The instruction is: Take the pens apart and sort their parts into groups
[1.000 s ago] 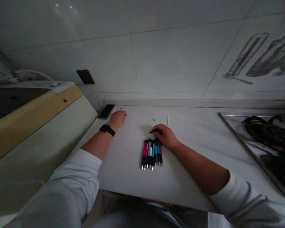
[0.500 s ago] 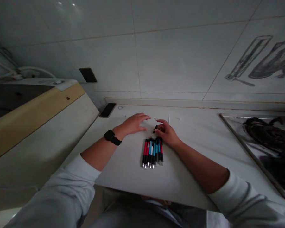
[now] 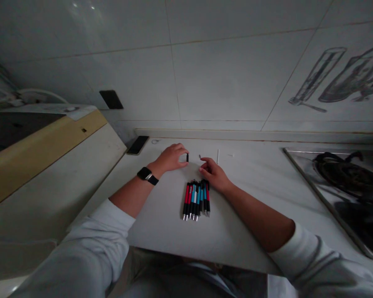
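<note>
My left hand [image 3: 173,157] grips a short black pen part [image 3: 187,157] upright between thumb and fingertips. Nothing shows between the thumb and index finger of my right hand [image 3: 213,171], which are apart; its other fingers are curled. Just beyond that index finger lies a small dark piece [image 3: 200,156]. A thin white pen refill [image 3: 218,156] is on the counter behind the right hand. Below both hands, several click pens [image 3: 195,200] in red, blue and white with black grips lie side by side, metal tips toward me.
The white counter [image 3: 161,219] runs along a tiled wall. A phone [image 3: 138,145] and a small ring [image 3: 155,141] lie at its back left, with a tiny pale piece [image 3: 231,155] at the back. A gas stove [image 3: 345,182] is at right, a large white appliance [image 3: 65,174] at left.
The black pen part has passed from my right hand to my left, which has closed on it. The right hand's fingers have come apart. The view has shifted slightly.
</note>
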Available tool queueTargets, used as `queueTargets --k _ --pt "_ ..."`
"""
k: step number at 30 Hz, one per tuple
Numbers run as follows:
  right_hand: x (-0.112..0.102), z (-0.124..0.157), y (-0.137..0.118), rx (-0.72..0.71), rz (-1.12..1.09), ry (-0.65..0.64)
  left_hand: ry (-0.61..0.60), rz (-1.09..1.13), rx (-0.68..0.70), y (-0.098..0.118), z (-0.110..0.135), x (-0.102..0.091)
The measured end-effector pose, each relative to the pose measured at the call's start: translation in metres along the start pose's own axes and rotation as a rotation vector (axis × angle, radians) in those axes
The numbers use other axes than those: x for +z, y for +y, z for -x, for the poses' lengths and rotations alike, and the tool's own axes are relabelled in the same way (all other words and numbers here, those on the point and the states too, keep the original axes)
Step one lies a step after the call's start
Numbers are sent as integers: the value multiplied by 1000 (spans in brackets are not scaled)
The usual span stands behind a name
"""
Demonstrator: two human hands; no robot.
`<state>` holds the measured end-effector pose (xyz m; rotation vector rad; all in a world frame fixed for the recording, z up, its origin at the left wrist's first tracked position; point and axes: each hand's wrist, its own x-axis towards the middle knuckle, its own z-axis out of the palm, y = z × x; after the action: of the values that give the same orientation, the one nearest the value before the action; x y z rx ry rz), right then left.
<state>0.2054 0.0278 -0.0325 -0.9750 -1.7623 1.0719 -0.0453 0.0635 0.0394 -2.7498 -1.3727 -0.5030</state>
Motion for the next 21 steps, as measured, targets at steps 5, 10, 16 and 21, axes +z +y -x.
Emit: queueTargets --k 5,10,16,21 --pt "0 2 0 -11 94 -37 -71 -174 -229 -58 -5 7" --pt "-1 2 -2 -12 134 -42 -190 -161 -273 -74 -7 20" --pt "-2 3 -7 -20 177 -49 -224 -134 -303 -69 -8 23" --pt "-3 3 -8 -22 192 -60 -216 -126 -286 -69 -7 17"
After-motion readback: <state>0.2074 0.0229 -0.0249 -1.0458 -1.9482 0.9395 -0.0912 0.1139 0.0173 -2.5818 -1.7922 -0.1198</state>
